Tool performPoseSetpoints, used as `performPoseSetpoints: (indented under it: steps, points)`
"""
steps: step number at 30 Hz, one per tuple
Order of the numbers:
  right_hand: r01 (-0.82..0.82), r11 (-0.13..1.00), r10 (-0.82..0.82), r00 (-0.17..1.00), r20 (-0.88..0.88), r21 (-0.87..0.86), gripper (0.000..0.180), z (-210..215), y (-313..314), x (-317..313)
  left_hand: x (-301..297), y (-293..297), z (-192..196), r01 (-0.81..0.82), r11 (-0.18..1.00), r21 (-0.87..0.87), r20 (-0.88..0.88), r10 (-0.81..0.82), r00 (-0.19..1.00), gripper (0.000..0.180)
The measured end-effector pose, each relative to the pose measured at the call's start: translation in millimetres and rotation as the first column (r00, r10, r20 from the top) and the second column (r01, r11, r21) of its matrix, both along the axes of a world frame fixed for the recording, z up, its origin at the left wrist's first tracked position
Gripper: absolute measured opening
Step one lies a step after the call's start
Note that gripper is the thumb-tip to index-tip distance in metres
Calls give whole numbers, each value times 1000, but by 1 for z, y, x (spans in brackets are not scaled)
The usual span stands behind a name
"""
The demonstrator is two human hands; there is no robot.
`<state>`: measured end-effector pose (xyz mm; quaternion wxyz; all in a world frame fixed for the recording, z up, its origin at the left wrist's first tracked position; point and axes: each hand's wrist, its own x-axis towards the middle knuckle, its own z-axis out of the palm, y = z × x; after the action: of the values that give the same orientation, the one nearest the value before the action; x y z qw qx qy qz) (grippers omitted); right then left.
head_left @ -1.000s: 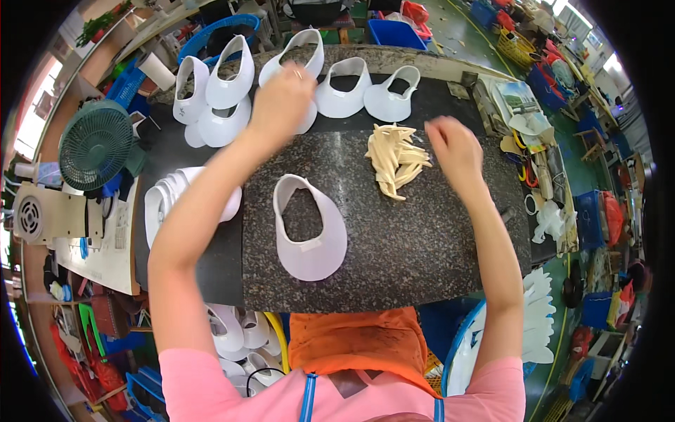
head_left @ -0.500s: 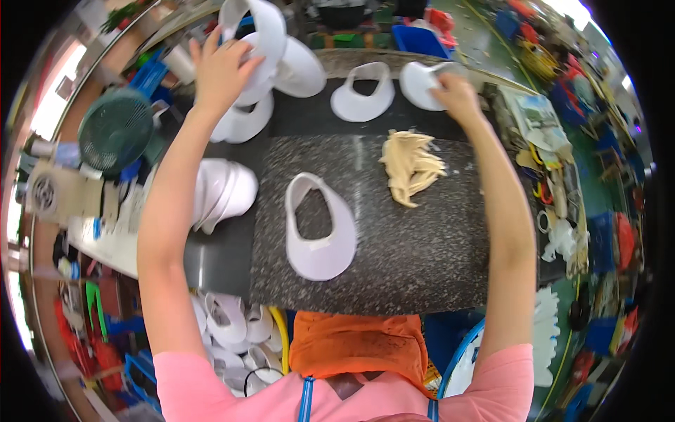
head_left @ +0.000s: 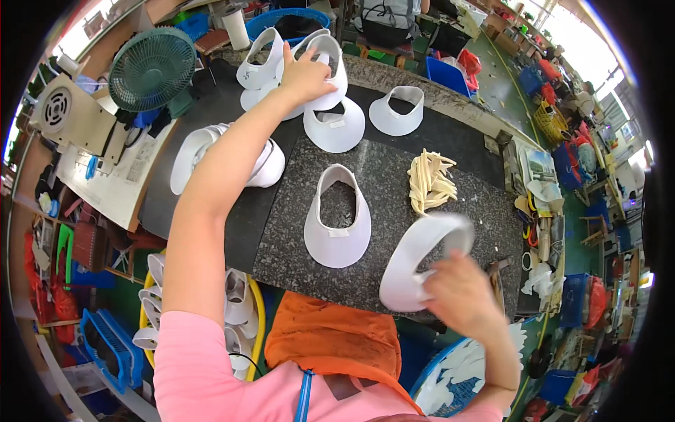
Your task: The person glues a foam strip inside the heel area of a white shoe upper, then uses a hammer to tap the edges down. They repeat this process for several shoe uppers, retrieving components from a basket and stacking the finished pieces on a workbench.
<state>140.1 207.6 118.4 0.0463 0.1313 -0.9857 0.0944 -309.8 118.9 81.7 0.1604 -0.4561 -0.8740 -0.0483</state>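
My left hand (head_left: 306,76) reaches to the far side of the bench, fingers and thumb on a white sun visor (head_left: 339,81) among other visors there. My right hand (head_left: 458,294), blurred by motion, grips another white sun visor (head_left: 402,266) over the near right of the stone slab. Between my arms a white visor (head_left: 337,247) lies flat on the speckled dark slab (head_left: 281,264), a small pale tab on its inner edge. Beyond the held visor sits a heap of cream-coloured strips (head_left: 430,181). Two more visors, a left one (head_left: 336,137) and a right one (head_left: 397,121), lie farther back.
Nested white visors (head_left: 268,165) stand left of the slab, partly behind my left forearm. A green fan (head_left: 151,69) and a beige machine (head_left: 74,116) are at the far left. Below the bench are a yellow-rimmed basket (head_left: 260,316) of visors and a blue basket (head_left: 450,394) with white pieces.
My right hand has brought a visor from the far right back towards me. My left hand remains at the far visors. The view has shifted and turned somewhat.
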Motion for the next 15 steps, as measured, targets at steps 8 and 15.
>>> performPoseSetpoints:
  steps: [8, 15]
  points:
    - [93, 982, -57, 975, -217, 162, 18, 21, 2, -109, 20, -11, 11, 85, 994, 65, 20, -87, 996, 32]
    - [132, 940, -119, 991, -59, 314, 24, -60, 26, -274, 79, -76, 36, 190, 972, 140, -289, -143, 946, 21]
